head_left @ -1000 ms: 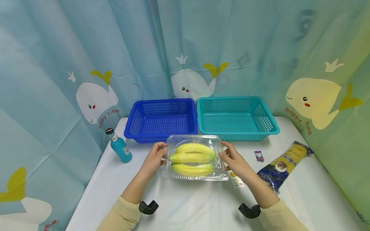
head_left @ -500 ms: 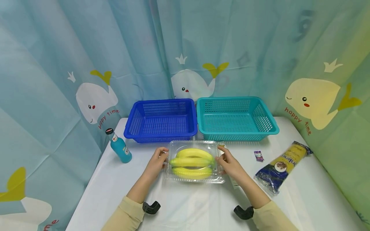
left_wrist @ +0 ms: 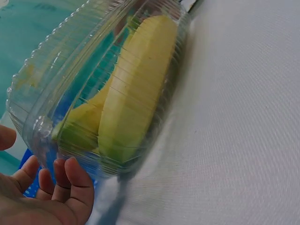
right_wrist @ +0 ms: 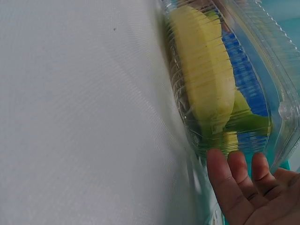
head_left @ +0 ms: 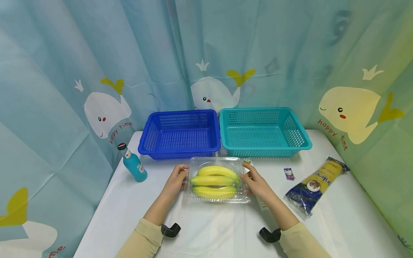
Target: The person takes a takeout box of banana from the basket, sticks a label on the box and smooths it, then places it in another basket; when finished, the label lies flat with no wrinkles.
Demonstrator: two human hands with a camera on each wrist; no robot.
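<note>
A clear plastic clamshell box (head_left: 242, 197) with several yellow bananas (head_left: 215, 180) inside is low over the white table, between my two hands. Its lid is down. At its left end, my left hand (head_left: 175, 180) holds the box; in the left wrist view the fingers (left_wrist: 77, 180) bend against the end wall, thumb apart from them. My right hand (head_left: 255, 181) holds the opposite end, with fingertips (right_wrist: 236, 164) against the ribbed wall in the right wrist view. Whether the base fully rests on the table is hard to tell.
Behind the box stand a blue basket (head_left: 184, 152) and a teal basket (head_left: 267, 147), side by side. A blue bottle (head_left: 135, 166) is at left. To the right lie a purple packet (head_left: 289, 174) and a yellow-and-blue pack (head_left: 314, 186). A printed card (head_left: 262, 205) is partly under my right hand.
Both hands brought the box down and slightly toward me during the first half second. Since then, box and hands have hardly moved.
</note>
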